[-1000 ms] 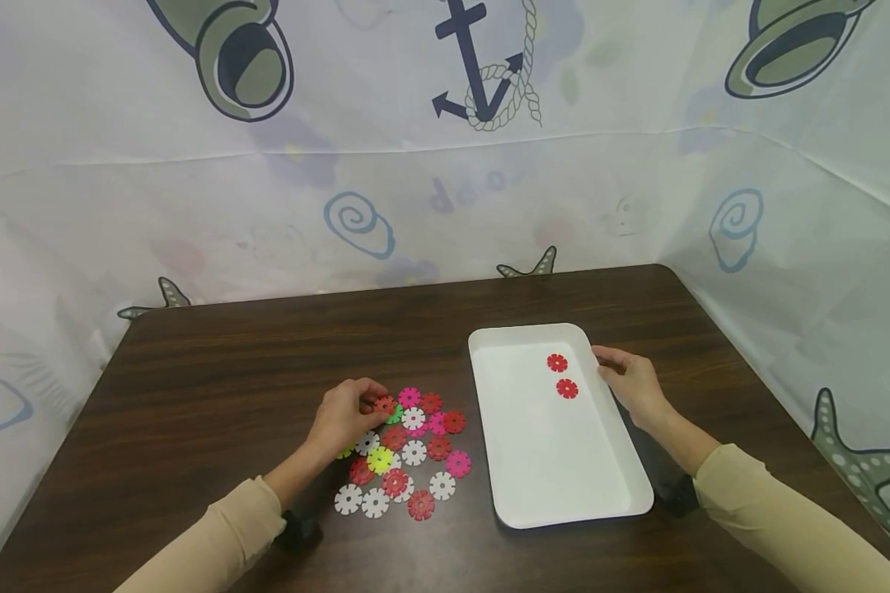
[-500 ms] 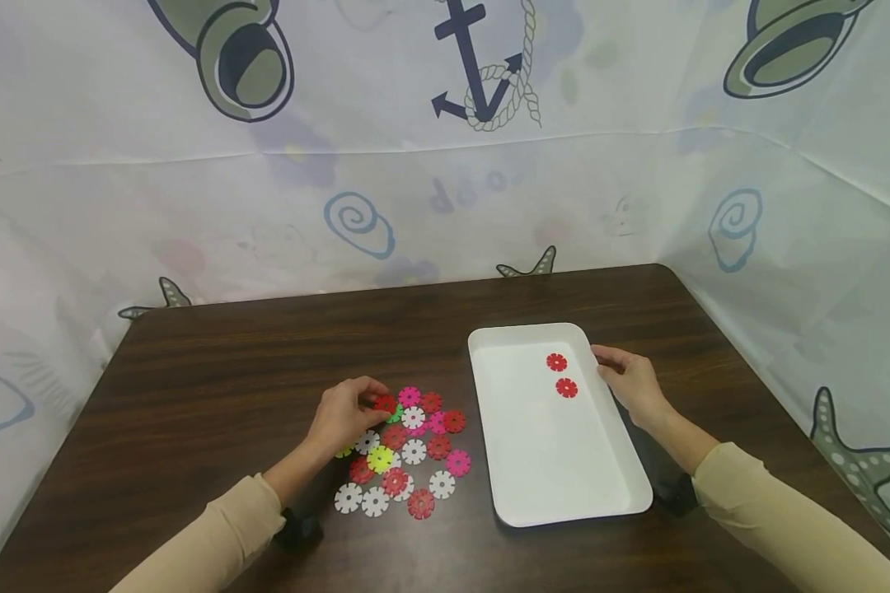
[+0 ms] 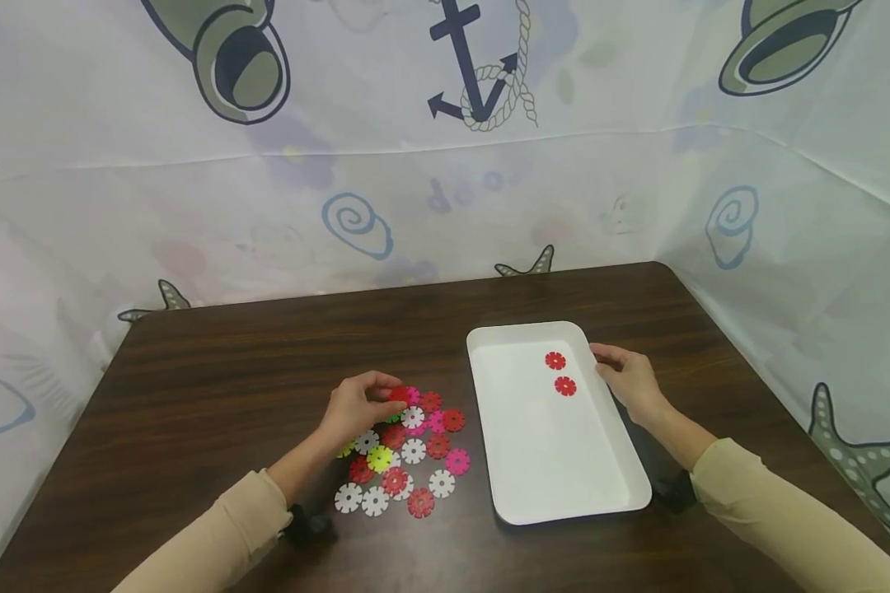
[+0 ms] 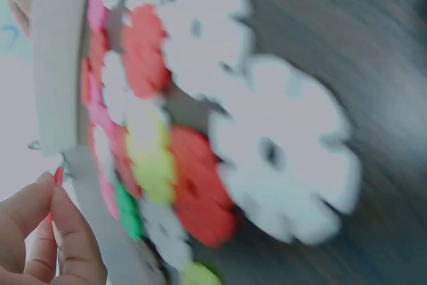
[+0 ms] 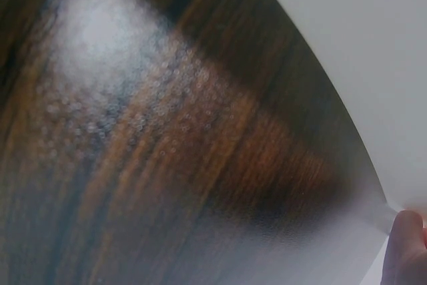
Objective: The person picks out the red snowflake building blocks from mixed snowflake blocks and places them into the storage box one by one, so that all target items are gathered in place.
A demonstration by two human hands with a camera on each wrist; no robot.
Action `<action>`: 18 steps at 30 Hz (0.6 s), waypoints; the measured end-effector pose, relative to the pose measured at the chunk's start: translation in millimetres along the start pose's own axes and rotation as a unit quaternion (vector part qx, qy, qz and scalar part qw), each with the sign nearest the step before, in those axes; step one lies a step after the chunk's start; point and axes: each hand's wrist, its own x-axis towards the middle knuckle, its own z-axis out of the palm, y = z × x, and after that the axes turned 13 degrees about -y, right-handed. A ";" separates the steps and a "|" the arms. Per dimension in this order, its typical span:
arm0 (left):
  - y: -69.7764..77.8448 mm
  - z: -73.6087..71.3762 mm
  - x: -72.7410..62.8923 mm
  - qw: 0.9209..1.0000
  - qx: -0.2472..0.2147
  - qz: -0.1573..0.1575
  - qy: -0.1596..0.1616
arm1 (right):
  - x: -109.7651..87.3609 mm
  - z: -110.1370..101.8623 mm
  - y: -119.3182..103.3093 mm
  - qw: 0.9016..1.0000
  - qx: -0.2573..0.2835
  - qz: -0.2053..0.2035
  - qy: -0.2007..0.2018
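Observation:
My left hand point(image 3: 358, 409) pinches a red notched disc point(image 3: 400, 396) between thumb and fingertips, just above the far side of a loose pile. In the left wrist view that red disc point(image 4: 59, 177) appears edge-on, partly hidden by the fingers. The pile mixes flower-like discs: white point(image 3: 375, 501), red point(image 3: 420, 502), pink point(image 3: 457, 461), yellow point(image 3: 380, 459) and a mostly covered green one. On the right, my right hand point(image 3: 634, 385) holds the right rim of a white tray point(image 3: 564, 461). Two red discs point(image 3: 565, 386) lie apart inside it, towards its far right.
A dark wood-grain table point(image 3: 252, 354) carries everything. Behind it and along the right side hangs a white printed cloth point(image 3: 445, 214). The tray stands a short distance right of the pile, and its raised wall point(image 5: 353, 51) shows in the right wrist view.
My left hand has lifted slightly and shifted right, carrying the red disc away from its place at the pile's far left. The right hand stays at the tray's rim.

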 end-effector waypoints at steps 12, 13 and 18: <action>49.2 38.4 8.8 0.988 -0.130 0.060 -0.052 | 0.5 -1.0 -0.1 1.000 0.004 0.010 0.000; 53.0 42.7 9.7 0.986 -0.139 0.065 -0.057 | 0.3 -1.0 -0.2 1.000 0.004 0.011 0.001; 68.5 67.5 15.5 0.979 -0.166 0.077 -0.087 | 0.0 -0.8 -1.3 1.000 0.004 0.013 0.001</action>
